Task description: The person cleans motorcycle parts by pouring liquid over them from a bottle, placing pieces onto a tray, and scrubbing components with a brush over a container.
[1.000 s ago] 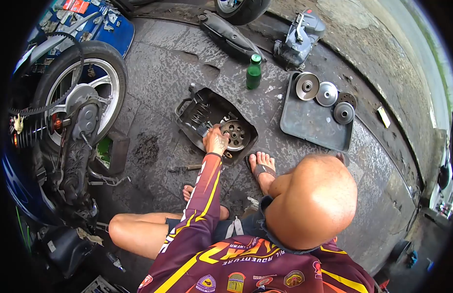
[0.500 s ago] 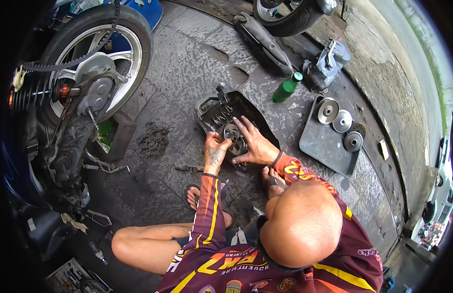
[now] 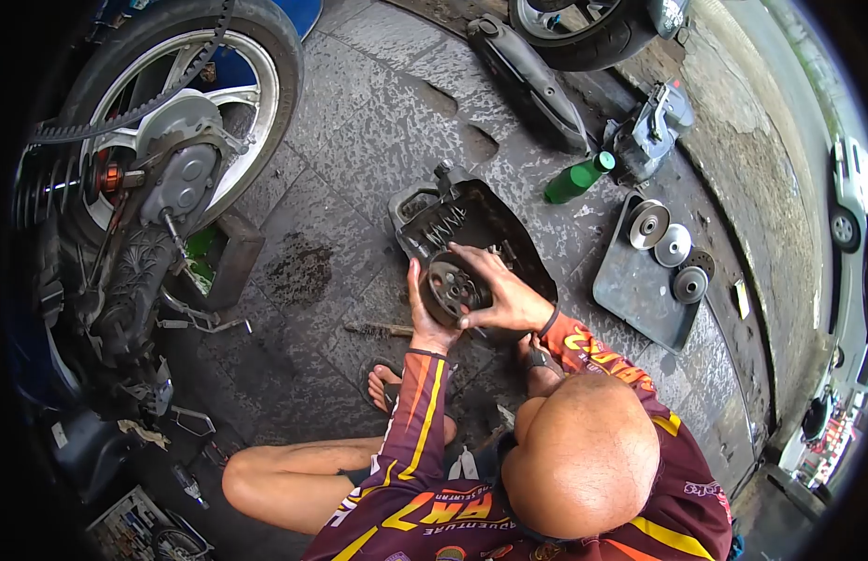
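A round dark metal clutch drum [image 3: 455,288] with holes in its face is held between both hands. My left hand [image 3: 428,313] cups its left and lower side, fingers pointing up along the rim. My right hand [image 3: 511,294] grips from the right, fingers over the top edge and thumb at the bottom. Beneath and behind the drum, a black housing cover [image 3: 505,222] lies on the ground like a tray. Inside it are a coil spring [image 3: 443,228] and small metal parts, partly hidden by the hands.
A grey tray [image 3: 630,290] with several round metal pulley parts stands to the right. Near it are a green bottle [image 3: 580,178] and an engine casing [image 3: 649,133]. A long black cover [image 3: 528,82] lies at the back. On the left is a motorcycle wheel [image 3: 266,93] with exposed engine.
My left hand has gone from pinching the drum's edge to cupping its side. My right hand's spread fingers have closed around the rim. The drum shows more of its side wall now.
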`<control>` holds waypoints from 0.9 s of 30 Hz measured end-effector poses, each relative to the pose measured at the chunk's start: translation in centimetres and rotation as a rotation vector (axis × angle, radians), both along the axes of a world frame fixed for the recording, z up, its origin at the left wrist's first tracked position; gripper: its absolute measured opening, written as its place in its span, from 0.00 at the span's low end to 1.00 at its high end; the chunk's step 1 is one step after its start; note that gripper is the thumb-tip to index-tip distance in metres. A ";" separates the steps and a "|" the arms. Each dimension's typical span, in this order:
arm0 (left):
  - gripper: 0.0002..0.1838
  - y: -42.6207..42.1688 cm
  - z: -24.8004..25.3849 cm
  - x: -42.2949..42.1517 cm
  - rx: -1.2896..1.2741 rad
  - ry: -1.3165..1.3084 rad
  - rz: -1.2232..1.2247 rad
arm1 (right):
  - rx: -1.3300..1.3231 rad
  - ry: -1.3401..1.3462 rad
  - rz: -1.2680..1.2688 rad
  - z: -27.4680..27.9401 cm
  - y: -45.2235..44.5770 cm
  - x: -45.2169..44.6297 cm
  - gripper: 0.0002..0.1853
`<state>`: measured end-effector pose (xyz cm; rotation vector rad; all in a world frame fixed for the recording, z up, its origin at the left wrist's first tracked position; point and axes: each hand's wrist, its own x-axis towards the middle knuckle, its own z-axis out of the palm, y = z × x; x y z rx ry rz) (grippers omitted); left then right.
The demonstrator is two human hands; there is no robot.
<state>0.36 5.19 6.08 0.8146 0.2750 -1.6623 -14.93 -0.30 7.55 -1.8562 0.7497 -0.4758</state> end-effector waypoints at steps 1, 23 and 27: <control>0.39 0.0 -0.2 0.6 -0.094 0.078 -0.014 | 0.183 -0.091 -0.031 0.9 -1.0 -0.3 0.49; 0.43 0.0 3.2 6.3 -0.332 0.044 0.208 | -0.211 0.473 -0.042 -5.5 0.8 3.0 0.10; 0.44 0.3 3.9 7.7 -0.392 0.021 0.219 | -0.405 0.382 -0.014 -4.0 2.2 3.9 0.09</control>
